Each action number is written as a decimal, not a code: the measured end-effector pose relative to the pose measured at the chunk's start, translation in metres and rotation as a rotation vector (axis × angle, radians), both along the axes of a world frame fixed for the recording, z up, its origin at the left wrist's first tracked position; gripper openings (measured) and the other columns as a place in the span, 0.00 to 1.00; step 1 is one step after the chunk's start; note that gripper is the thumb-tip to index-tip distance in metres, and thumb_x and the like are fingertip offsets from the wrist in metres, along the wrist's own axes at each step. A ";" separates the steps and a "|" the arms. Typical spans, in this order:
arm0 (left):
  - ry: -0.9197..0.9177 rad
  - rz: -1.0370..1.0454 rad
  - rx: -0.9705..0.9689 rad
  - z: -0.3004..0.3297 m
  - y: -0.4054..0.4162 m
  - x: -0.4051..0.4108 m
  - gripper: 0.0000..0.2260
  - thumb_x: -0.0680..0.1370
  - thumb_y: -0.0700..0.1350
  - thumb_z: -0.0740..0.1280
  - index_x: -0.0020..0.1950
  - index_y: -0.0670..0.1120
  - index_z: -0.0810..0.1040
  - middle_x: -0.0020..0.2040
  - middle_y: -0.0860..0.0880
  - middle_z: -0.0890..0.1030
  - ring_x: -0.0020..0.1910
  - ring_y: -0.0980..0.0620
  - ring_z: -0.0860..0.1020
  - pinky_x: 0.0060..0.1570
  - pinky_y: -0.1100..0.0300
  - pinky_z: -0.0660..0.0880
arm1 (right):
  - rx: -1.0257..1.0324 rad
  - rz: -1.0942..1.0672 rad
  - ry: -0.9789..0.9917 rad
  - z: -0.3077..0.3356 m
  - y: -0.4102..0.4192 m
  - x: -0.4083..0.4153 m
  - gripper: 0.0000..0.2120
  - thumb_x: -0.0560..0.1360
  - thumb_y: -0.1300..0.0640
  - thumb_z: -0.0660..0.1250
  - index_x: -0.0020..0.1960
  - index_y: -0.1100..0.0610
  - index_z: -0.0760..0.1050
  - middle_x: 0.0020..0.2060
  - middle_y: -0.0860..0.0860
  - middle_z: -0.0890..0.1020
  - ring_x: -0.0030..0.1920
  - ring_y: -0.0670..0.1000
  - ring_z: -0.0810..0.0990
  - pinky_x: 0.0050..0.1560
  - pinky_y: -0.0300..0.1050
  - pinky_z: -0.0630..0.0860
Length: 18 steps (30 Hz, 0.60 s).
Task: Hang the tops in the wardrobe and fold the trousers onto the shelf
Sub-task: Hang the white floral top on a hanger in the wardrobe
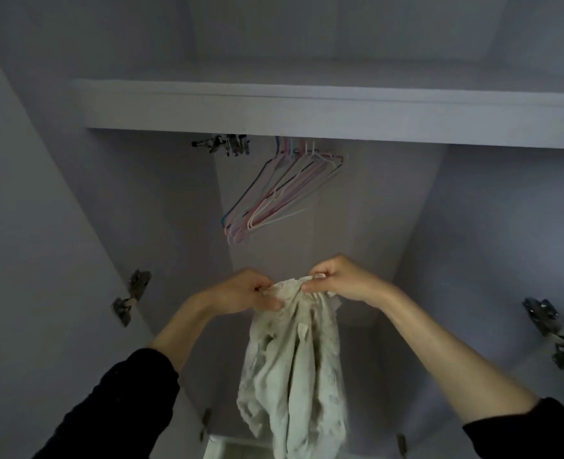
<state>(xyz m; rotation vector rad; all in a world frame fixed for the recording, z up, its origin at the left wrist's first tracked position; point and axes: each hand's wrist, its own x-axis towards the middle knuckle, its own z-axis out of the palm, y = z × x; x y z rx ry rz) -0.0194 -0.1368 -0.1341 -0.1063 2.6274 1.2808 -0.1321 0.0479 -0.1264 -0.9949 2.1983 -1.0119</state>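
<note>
Both hands up in front of the open wardrobe (pixel 472 226), holding one pale garment (pixel 294 366) by its top edge. Left hand (pixel 247 291) pinches the gathered edge at about 9 o'clock of the bunch; right hand (pixel 337 279) pinches it at about 3 o'clock, slightly higher. Fingers of both curl onto the fabric, with the hands close together and only a short span of bunched cloth between them.

Garment's long axis runs straight down toward 6 o'clock, hanging limp and crumpled below the grips, lower end running out of view at the bottom. Can't tell yet whether it's a top or trousers (the gathered edge could be a neckline or a waistband).

Key relation: the empty hangers (pixel 274 193) hang at 12 o'clock from the grip, well apart, bunched under the shelf board (pixel 307 111). Right hand looks marginally nearer them. A cluster of clip hangers (pixel 224 145) sits at about 11 o'clock.

Pose: both forearms raised and converging, dark sleeves pushed back.

My read: if it's a top, one hand must let go to fetch a hanger, leaving the other to carry the full weight.
</note>
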 end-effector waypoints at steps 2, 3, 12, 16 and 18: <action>-0.019 0.046 -0.040 -0.007 -0.020 -0.003 0.12 0.71 0.44 0.74 0.38 0.39 0.74 0.34 0.47 0.69 0.32 0.58 0.67 0.31 0.67 0.62 | 0.012 -0.003 0.034 -0.001 -0.016 -0.006 0.13 0.72 0.58 0.72 0.43 0.70 0.78 0.32 0.53 0.73 0.35 0.45 0.70 0.37 0.40 0.65; -0.015 0.075 -0.070 -0.011 -0.032 -0.004 0.14 0.70 0.44 0.75 0.34 0.41 0.72 0.31 0.50 0.68 0.30 0.59 0.65 0.29 0.67 0.60 | 0.013 0.003 0.050 -0.002 -0.025 -0.011 0.13 0.72 0.58 0.72 0.41 0.70 0.78 0.32 0.53 0.72 0.35 0.46 0.69 0.37 0.40 0.64; 0.067 0.218 -0.297 0.006 -0.083 -0.014 0.14 0.73 0.41 0.71 0.30 0.44 0.73 0.27 0.53 0.66 0.29 0.56 0.63 0.30 0.62 0.59 | -0.003 0.006 0.076 -0.007 -0.079 -0.043 0.25 0.72 0.58 0.71 0.26 0.53 0.59 0.25 0.50 0.59 0.29 0.48 0.58 0.33 0.44 0.54; 0.075 0.312 -0.229 0.001 -0.100 -0.011 0.24 0.70 0.48 0.74 0.22 0.49 0.63 0.19 0.58 0.59 0.22 0.59 0.57 0.25 0.65 0.54 | -0.005 0.013 0.077 0.002 -0.091 -0.057 0.17 0.72 0.57 0.72 0.30 0.61 0.69 0.28 0.52 0.65 0.32 0.48 0.63 0.34 0.42 0.58; 0.077 0.332 -0.194 -0.001 -0.106 -0.010 0.24 0.71 0.47 0.74 0.24 0.49 0.62 0.19 0.58 0.58 0.22 0.59 0.57 0.25 0.66 0.54 | 0.006 0.020 0.092 0.003 -0.096 -0.064 0.18 0.72 0.56 0.72 0.34 0.69 0.74 0.30 0.53 0.68 0.34 0.49 0.66 0.36 0.41 0.60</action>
